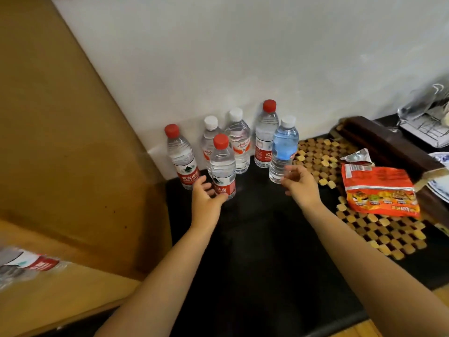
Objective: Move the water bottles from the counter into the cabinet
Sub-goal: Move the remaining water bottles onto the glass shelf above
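Six clear ribbed plastic water bottles (pixel 239 139) stand upright on the glossy black counter (pixel 255 239), clustered against the white wall (pixel 243 57). Left of the cluster rises a tan wooden cabinet panel (pixel 60 130). Right of it lies a woven mat of small honey-coloured tiles (pixel 318 154), carrying a crinkled orange foil packet (pixel 379 190). The left hand (pixel 206 198) curls loosely about the nearest red-capped bottle (pixel 222 166), thumb touching its label. The right hand (pixel 301 182) hangs relaxed just beside the blue-tinted, white-capped bottle (pixel 283 152), grasping nothing.
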`<state>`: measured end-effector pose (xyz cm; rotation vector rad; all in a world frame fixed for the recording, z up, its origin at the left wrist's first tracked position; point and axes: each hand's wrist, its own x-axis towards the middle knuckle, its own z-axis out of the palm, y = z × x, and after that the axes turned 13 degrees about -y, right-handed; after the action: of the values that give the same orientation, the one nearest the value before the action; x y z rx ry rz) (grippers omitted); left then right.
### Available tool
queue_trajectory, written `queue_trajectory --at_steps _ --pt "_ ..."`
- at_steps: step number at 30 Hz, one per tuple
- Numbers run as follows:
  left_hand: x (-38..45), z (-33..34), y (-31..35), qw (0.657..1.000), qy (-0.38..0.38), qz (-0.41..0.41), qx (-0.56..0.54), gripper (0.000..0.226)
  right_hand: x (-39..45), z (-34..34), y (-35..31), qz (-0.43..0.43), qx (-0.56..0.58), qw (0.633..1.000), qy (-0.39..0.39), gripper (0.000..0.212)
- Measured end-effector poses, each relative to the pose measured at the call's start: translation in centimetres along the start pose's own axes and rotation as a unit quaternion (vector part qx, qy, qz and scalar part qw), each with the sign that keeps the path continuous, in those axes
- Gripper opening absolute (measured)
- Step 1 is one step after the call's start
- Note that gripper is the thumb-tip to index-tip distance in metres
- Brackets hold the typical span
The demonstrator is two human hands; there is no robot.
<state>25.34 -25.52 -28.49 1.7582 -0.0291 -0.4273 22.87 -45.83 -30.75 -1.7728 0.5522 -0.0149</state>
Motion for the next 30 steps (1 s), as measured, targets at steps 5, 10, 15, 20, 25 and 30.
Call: queue_trajectory --at_steps 5,10,15,20,25,30 --pt "5.2 -0.1 1.9 0.999 -0.016 0.01 0.042 0.091 4.5 -1.7 -2.1 -0.038 -0.012 0.999 0.022 0.073" --pt "7.8 -0.5 3.1 0.997 -0.047 0.024 0.064 0.086 7.0 -1.5 -2.9 -0.03 0.001 0.999 -0.04 0.087" --pt "7.9 -0.2 1.8 0.996 -0.066 0.007 0.061 0.076 7.7 -1.2 -2.1 -0.007 -0.032 0.999 -0.034 0.08" --pt "8.0 0.1 1.4 0.993 -0.069 0.019 0.096 0.081 7.3 -1.6 -1.0 -0.039 -0.084 0.995 -0.04 0.081" --pt "6.5 0.5 0.6 0.992 -0.053 0.051 0.104 0.079 4.8 -0.6 0.6 -0.051 -0.132 0.989 -0.048 0.077" --pt "2.8 0.4 -0.4 0.991 -0.068 0.036 0.111 0.08 1.0 0.9 1.9 -0.06 -0.147 0.986 -0.049 0.073"
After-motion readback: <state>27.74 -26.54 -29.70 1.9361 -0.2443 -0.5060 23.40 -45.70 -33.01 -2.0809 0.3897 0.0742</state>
